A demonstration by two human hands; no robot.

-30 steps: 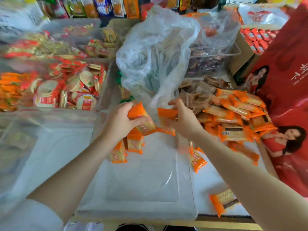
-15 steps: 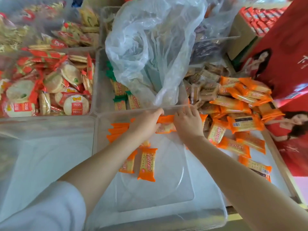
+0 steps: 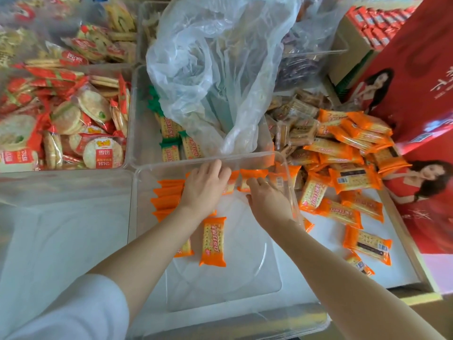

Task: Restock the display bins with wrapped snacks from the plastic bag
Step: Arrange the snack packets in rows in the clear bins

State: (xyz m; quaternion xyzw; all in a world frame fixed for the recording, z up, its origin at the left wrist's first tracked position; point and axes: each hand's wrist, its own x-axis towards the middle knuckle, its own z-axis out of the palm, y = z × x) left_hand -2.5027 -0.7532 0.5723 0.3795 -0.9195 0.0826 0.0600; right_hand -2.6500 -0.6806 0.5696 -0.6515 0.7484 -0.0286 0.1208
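Observation:
A crumpled clear plastic bag (image 3: 215, 69) stands in the bin behind the near clear bin (image 3: 286, 163). In the near bin, orange wrapped cracker packets (image 3: 166, 195) lie in a row along the far wall, and one loose packet (image 3: 212, 241) lies flat in the middle. My left hand (image 3: 206, 187) rests palm down on the row, fingers curled over the packets. My right hand (image 3: 267, 202) is beside it, fingertips pinching an orange packet (image 3: 252, 174) at the far wall. The packets under both palms are hidden.
A heap of orange packets (image 3: 343, 155) and brown ones (image 3: 299, 128) lies on the white shelf to the right. Green-ended packets (image 3: 169, 143) sit under the bag. Round rice crackers (image 3: 73, 123) fill the left bin. Red printed boxes (image 3: 416, 82) stand at the right.
Both hands have carried orange packets from below the bag down into the near bin and now sit low against its far wall. My view has tipped downward and moved closer.

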